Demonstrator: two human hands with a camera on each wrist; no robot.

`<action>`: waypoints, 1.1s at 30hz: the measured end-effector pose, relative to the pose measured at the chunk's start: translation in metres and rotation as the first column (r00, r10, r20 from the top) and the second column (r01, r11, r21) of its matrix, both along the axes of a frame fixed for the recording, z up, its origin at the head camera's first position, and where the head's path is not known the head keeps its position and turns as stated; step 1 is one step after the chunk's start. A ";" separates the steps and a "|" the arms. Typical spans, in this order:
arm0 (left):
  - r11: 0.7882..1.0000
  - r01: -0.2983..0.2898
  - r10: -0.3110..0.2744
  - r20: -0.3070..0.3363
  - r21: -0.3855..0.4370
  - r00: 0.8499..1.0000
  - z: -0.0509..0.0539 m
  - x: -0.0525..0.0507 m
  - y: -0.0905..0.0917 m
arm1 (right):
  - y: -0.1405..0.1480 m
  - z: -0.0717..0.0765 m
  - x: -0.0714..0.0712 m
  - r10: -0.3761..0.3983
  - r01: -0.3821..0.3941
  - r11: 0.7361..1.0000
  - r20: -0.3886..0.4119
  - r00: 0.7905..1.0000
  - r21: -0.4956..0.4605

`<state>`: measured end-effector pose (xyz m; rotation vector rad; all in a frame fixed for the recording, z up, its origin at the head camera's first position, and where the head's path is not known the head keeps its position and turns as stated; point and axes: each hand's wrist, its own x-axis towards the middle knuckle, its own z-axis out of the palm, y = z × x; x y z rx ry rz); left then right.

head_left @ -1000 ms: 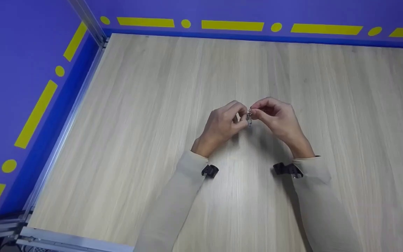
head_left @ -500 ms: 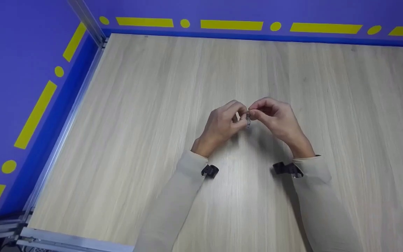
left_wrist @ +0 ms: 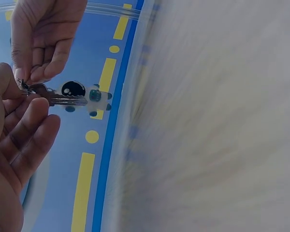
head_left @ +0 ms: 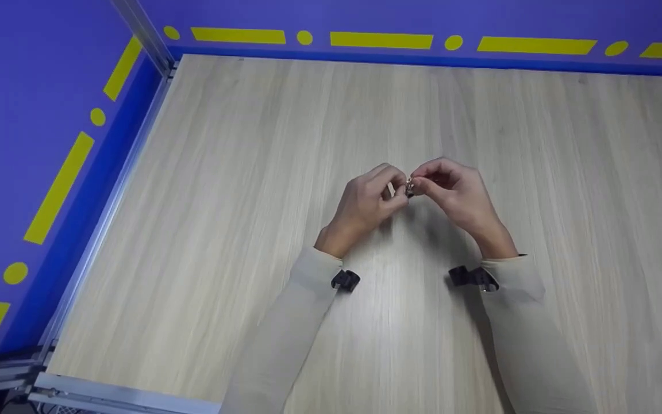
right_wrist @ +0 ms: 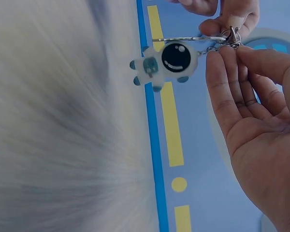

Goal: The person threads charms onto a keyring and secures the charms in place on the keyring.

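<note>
In the head view, my left hand (head_left: 365, 192) and right hand (head_left: 454, 190) meet fingertip to fingertip over the table, with a small keychain (head_left: 410, 187) between them. Thumb and fingers of each hand pinch its metal ring and clasp (right_wrist: 233, 36), best seen in the right wrist view. From there hang a metal key (right_wrist: 183, 39) and a white astronaut charm (right_wrist: 176, 58) with a black visor and teal feet. The left wrist view shows the key (left_wrist: 67, 100) lying across the charm (left_wrist: 94, 94). Fingertips partly hide the ring, so which part each hand pinches is unclear.
A wood-grain table (head_left: 250, 172) spreads under both hands. Blue walls (head_left: 49, 69) with yellow dashes and dots stand at its back and left. Metal profile rails (head_left: 107, 221) run along the left edge. Black wrist cameras (head_left: 345, 280) sit at both cuffs.
Both hands stay in nearly the same place. The hanging part of the keychain has turned and shows less below the fingertips, and the right fingertips have shifted slightly.
</note>
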<state>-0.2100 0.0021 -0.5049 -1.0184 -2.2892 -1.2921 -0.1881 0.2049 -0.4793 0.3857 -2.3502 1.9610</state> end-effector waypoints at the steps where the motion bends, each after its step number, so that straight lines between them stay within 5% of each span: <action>1: 1.000 0.000 0.000 -0.001 -0.002 1.000 0.000 0.000 0.000 | 0.000 0.000 0.000 0.003 -0.003 1.000 0.002 1.000 0.006; 12: 0.999 0.000 0.000 0.006 -0.040 1.000 0.001 -0.002 -0.003 | -0.003 0.002 0.000 0.037 -0.033 0.996 -0.053 0.998 0.086; 19: 0.994 -0.041 0.049 0.078 -0.102 0.996 0.005 0.000 -0.003 | -0.003 0.001 0.002 0.035 -0.025 0.991 -0.069 0.997 0.135; 25: 0.999 -0.029 0.036 0.162 -0.044 0.986 0.005 0.001 0.000 | -0.003 0.000 0.001 -0.028 0.032 0.997 -0.056 0.998 0.070; 33: 1.000 0.001 -0.003 0.164 0.013 0.986 0.003 0.000 0.001 | -0.001 -0.002 -0.001 -0.054 0.054 0.999 -0.051 0.997 0.006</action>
